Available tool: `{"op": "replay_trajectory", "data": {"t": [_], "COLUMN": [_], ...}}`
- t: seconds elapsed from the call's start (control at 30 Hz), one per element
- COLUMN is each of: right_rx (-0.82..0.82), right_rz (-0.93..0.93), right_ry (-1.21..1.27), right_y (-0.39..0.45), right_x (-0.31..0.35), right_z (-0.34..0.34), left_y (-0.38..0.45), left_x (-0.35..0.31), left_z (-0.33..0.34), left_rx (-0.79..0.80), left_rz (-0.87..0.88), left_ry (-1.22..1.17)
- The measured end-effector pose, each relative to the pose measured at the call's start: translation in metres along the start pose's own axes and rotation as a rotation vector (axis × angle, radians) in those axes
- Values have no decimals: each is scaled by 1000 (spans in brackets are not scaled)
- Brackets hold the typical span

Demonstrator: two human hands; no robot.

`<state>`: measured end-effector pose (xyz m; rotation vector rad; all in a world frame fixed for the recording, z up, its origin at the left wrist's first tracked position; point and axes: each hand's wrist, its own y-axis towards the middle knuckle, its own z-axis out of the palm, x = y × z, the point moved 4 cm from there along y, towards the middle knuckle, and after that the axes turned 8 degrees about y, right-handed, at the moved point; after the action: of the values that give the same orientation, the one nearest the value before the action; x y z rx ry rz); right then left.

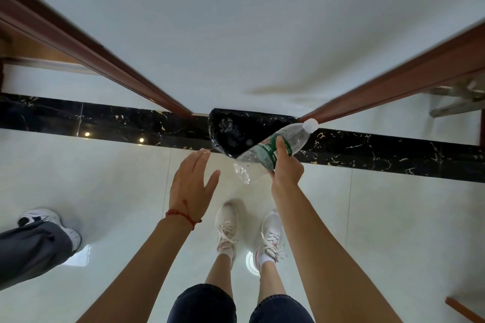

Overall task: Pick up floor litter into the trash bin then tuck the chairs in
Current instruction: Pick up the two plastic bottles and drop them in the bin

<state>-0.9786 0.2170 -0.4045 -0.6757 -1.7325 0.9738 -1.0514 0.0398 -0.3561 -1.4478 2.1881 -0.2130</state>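
Now my right hand (284,169) grips the bottle (275,149), cap aimed up-right, just over the trash bin (236,131); left hand (193,181) spread, empty.

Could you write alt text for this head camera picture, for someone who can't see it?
Seen from above, a person's right hand holds a clear plastic bottle over a black-lined trash bin, while the open left hand hovers beside it above a glossy white floor.

The trash bin (236,131) is partly covered by the plastic bottle (275,148); its contents cannot be made out. A bystander's leg (29,249) is cropped at the left edge.
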Motion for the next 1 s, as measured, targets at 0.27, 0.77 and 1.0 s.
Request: {"op": "replay_trajectory", "data": {"t": [0.27,0.77,1.0], "right_rx": [59,379,383], "right_rz": [-73,-918,-1053], "right_ry": [-227,-1228,-1340], "right_y": [4,-101,-157], "right_x": [-3,32,64], "right_z": [11,-57,-89], "left_y": [2,-35,-77], "left_x": [5,-19,-54], "left_z": [-5,-47,-82], "left_rx": [1,86,72], "left_rz": [10,104,148], "left_ry": [-5,133,169]}}
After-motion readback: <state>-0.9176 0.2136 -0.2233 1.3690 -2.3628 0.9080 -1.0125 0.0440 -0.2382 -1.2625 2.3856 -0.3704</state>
